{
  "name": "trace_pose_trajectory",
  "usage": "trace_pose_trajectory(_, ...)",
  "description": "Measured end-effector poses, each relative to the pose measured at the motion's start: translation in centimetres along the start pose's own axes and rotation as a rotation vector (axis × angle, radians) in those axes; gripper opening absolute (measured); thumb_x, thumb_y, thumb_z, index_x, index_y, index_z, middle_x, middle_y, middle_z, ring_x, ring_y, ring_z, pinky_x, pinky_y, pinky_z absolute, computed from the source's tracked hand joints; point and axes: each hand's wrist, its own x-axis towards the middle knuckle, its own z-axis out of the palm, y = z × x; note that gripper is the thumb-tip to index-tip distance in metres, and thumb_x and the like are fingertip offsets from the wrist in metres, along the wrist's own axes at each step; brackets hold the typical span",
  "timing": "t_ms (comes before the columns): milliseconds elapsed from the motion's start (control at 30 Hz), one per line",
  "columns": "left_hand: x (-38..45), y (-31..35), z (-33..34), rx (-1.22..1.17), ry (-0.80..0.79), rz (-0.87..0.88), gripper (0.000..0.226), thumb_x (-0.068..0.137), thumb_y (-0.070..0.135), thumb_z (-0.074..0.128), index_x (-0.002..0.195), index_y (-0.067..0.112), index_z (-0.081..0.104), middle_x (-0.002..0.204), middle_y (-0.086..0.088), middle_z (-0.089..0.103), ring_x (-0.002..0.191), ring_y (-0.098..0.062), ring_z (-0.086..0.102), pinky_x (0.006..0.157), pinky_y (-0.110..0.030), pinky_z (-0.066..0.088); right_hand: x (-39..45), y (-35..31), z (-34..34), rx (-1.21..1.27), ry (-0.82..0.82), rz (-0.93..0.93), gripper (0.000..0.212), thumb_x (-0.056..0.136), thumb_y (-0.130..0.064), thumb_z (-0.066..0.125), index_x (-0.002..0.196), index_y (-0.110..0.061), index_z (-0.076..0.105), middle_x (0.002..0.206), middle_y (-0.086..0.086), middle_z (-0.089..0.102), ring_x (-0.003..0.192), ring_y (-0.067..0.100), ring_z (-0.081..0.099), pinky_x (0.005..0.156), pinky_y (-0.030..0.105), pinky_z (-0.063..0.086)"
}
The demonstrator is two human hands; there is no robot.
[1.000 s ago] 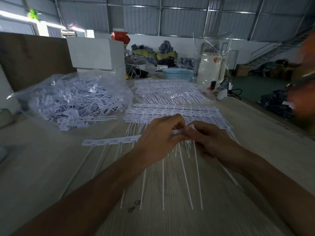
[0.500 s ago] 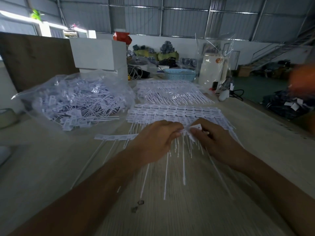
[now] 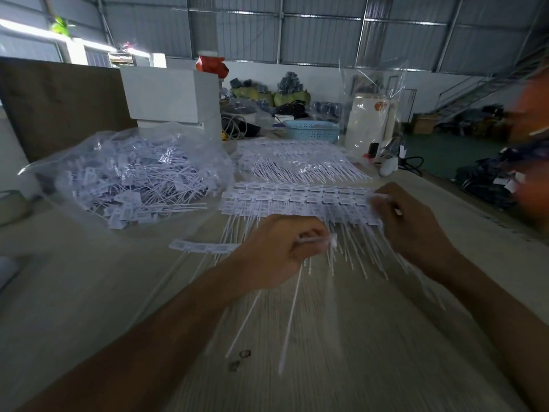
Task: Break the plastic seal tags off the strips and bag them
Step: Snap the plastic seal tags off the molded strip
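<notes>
Both forearms reach in from the bottom edge over the pale wooden counter (image 3: 371, 337), the left one running diagonally from the lower left and the right one from the lower right. The left hand (image 3: 279, 251) sits knuckles-up near the middle, its fingers curled under and pinching the head end of a few white plastic seal tags (image 3: 316, 240), whose long thin tails hang down and toward the camera across the counter. The right hand (image 3: 407, 227) is further away and higher, its back to the camera and wrist bent slightly, with fingers curled round a thin white piece of plastic at the right edge of the stack of white seal-tag strips (image 3: 297, 199); blur makes it unclear whether that piece is a single tag or part of a strip. The two hands are apart, with a fan of white tails between them. The stack of strips lies flat just beyond both hands, label heads in rows and tails pointing toward the person. A short broken strip of joined label heads (image 3: 202, 247) lies just left of the left hand. Well to the left sits a bulging clear plastic bag of loose white seal tags (image 3: 133, 179), its mouth open. Behind the stack lies another spread of white strips under clear film (image 3: 300, 165), and beyond it a light blue perforated plastic basket (image 3: 312, 130).
</notes>
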Motion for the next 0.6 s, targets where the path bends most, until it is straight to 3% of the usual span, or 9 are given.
trace_pose_trajectory(67,0.0,0.1,0.0,0.030,0.045,-0.005,0.016,0.090,0.027,0.071,0.101,0.016,0.072,0.084,0.006,0.072,0.072,-0.006,0.064,0.068,-0.030,0.049,-0.1,0.4,-0.5,0.108,-0.025,0.076,0.024,0.105,-0.035,0.044,0.090,-0.022,0.057,0.073,-0.008,0.059,0.054,0.003,0.049,0.054,0.021,0.038)
trace_pose_trajectory(200,0.4,0.3,0.2,0.012,0.113,-0.066,0.022,0.083,0.027,0.077,0.101,0.020,0.067,0.080,0.007,0.071,0.070,-0.009,0.067,0.065,-0.036,0.054,-1.0,-2.6,1.6,0.558,-0.327,0.285,0.039,0.094,-0.047,0.051,0.093,-0.008,0.054,0.052,-0.013,0.044,0.044,0.006,0.034,0.041,0.021,0.029)
trace_pose_trajectory(300,0.2,0.4,0.5,0.012,0.111,-0.074,0.024,0.081,0.031,0.078,0.094,0.024,0.059,0.077,0.010,0.068,0.069,-0.007,0.065,0.062,-0.037,0.053,-1.7,-4.2,2.5,0.663,-0.520,0.263,0.037,0.095,-0.046,0.054,0.095,-0.009,0.055,0.057,-0.003,0.040,0.045,0.008,0.032,0.042,0.022,0.028)
trace_pose_trajectory(433,0.1,0.1,-0.3,-0.024,0.003,-0.077,0.025,0.084,0.040,0.074,0.102,0.026,0.063,0.087,0.011,0.070,0.077,-0.008,0.067,0.068,-0.037,0.056,-1.7,-3.8,1.8,0.665,-0.475,0.307,0.027,0.100,-0.035,0.056,0.088,-0.010,0.056,0.056,-0.001,0.040,0.044,0.012,0.031,0.042,0.022,0.025)
trace_pose_trajectory(600,-0.3,-0.6,-0.6,0.135,-0.063,-0.053,0.026,0.093,0.020,0.066,0.119,0.021,0.063,0.099,0.001,0.071,0.083,-0.015,0.064,0.072,-0.032,0.051,-1.7,-3.5,2.4,0.758,-0.394,0.381,0.035,0.099,-0.029,0.058,0.064,-0.023,0.055,0.055,0.001,0.041,0.042,0.013,0.030,0.043,0.024,0.019)
